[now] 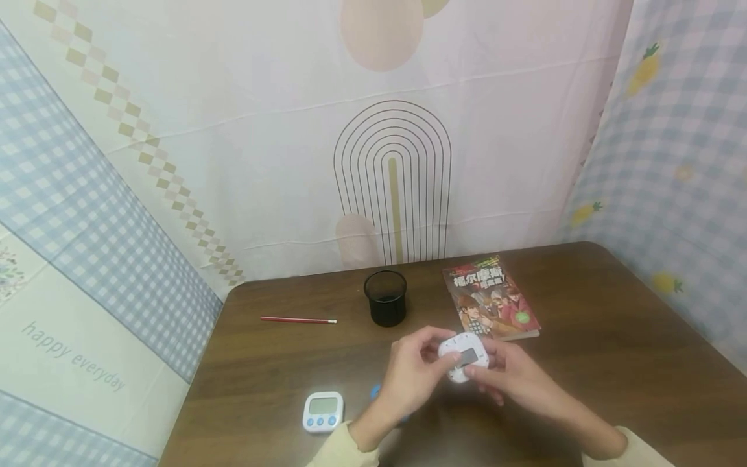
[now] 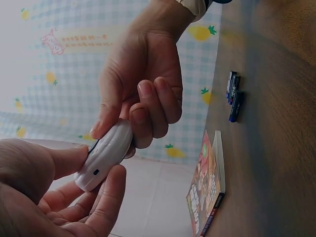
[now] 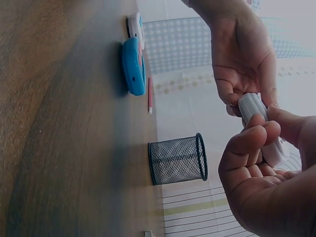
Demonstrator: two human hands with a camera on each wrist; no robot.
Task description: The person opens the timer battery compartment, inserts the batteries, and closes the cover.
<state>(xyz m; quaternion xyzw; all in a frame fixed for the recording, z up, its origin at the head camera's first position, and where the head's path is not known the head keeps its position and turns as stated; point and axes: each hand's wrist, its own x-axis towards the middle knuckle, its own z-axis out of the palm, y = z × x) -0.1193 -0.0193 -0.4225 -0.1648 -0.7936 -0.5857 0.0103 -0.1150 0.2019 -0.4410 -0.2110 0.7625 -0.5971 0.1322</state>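
Operator, your handheld device is white with a grey panel. Your timer is white with blue buttons and a grey-green display; the case is bright blue. Your pencil is red with a pale tip, your cup black mesh, your book reddish-brown with white lettering. Your surface shows dark brown wood grain. Your sleeves are cream. Your right-hand cloth carries blue-and-white check with yellow pineapples

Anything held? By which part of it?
A white device with a small screen, by opposite edges: left hand one side, right hand the other, thumbs on the screen face.
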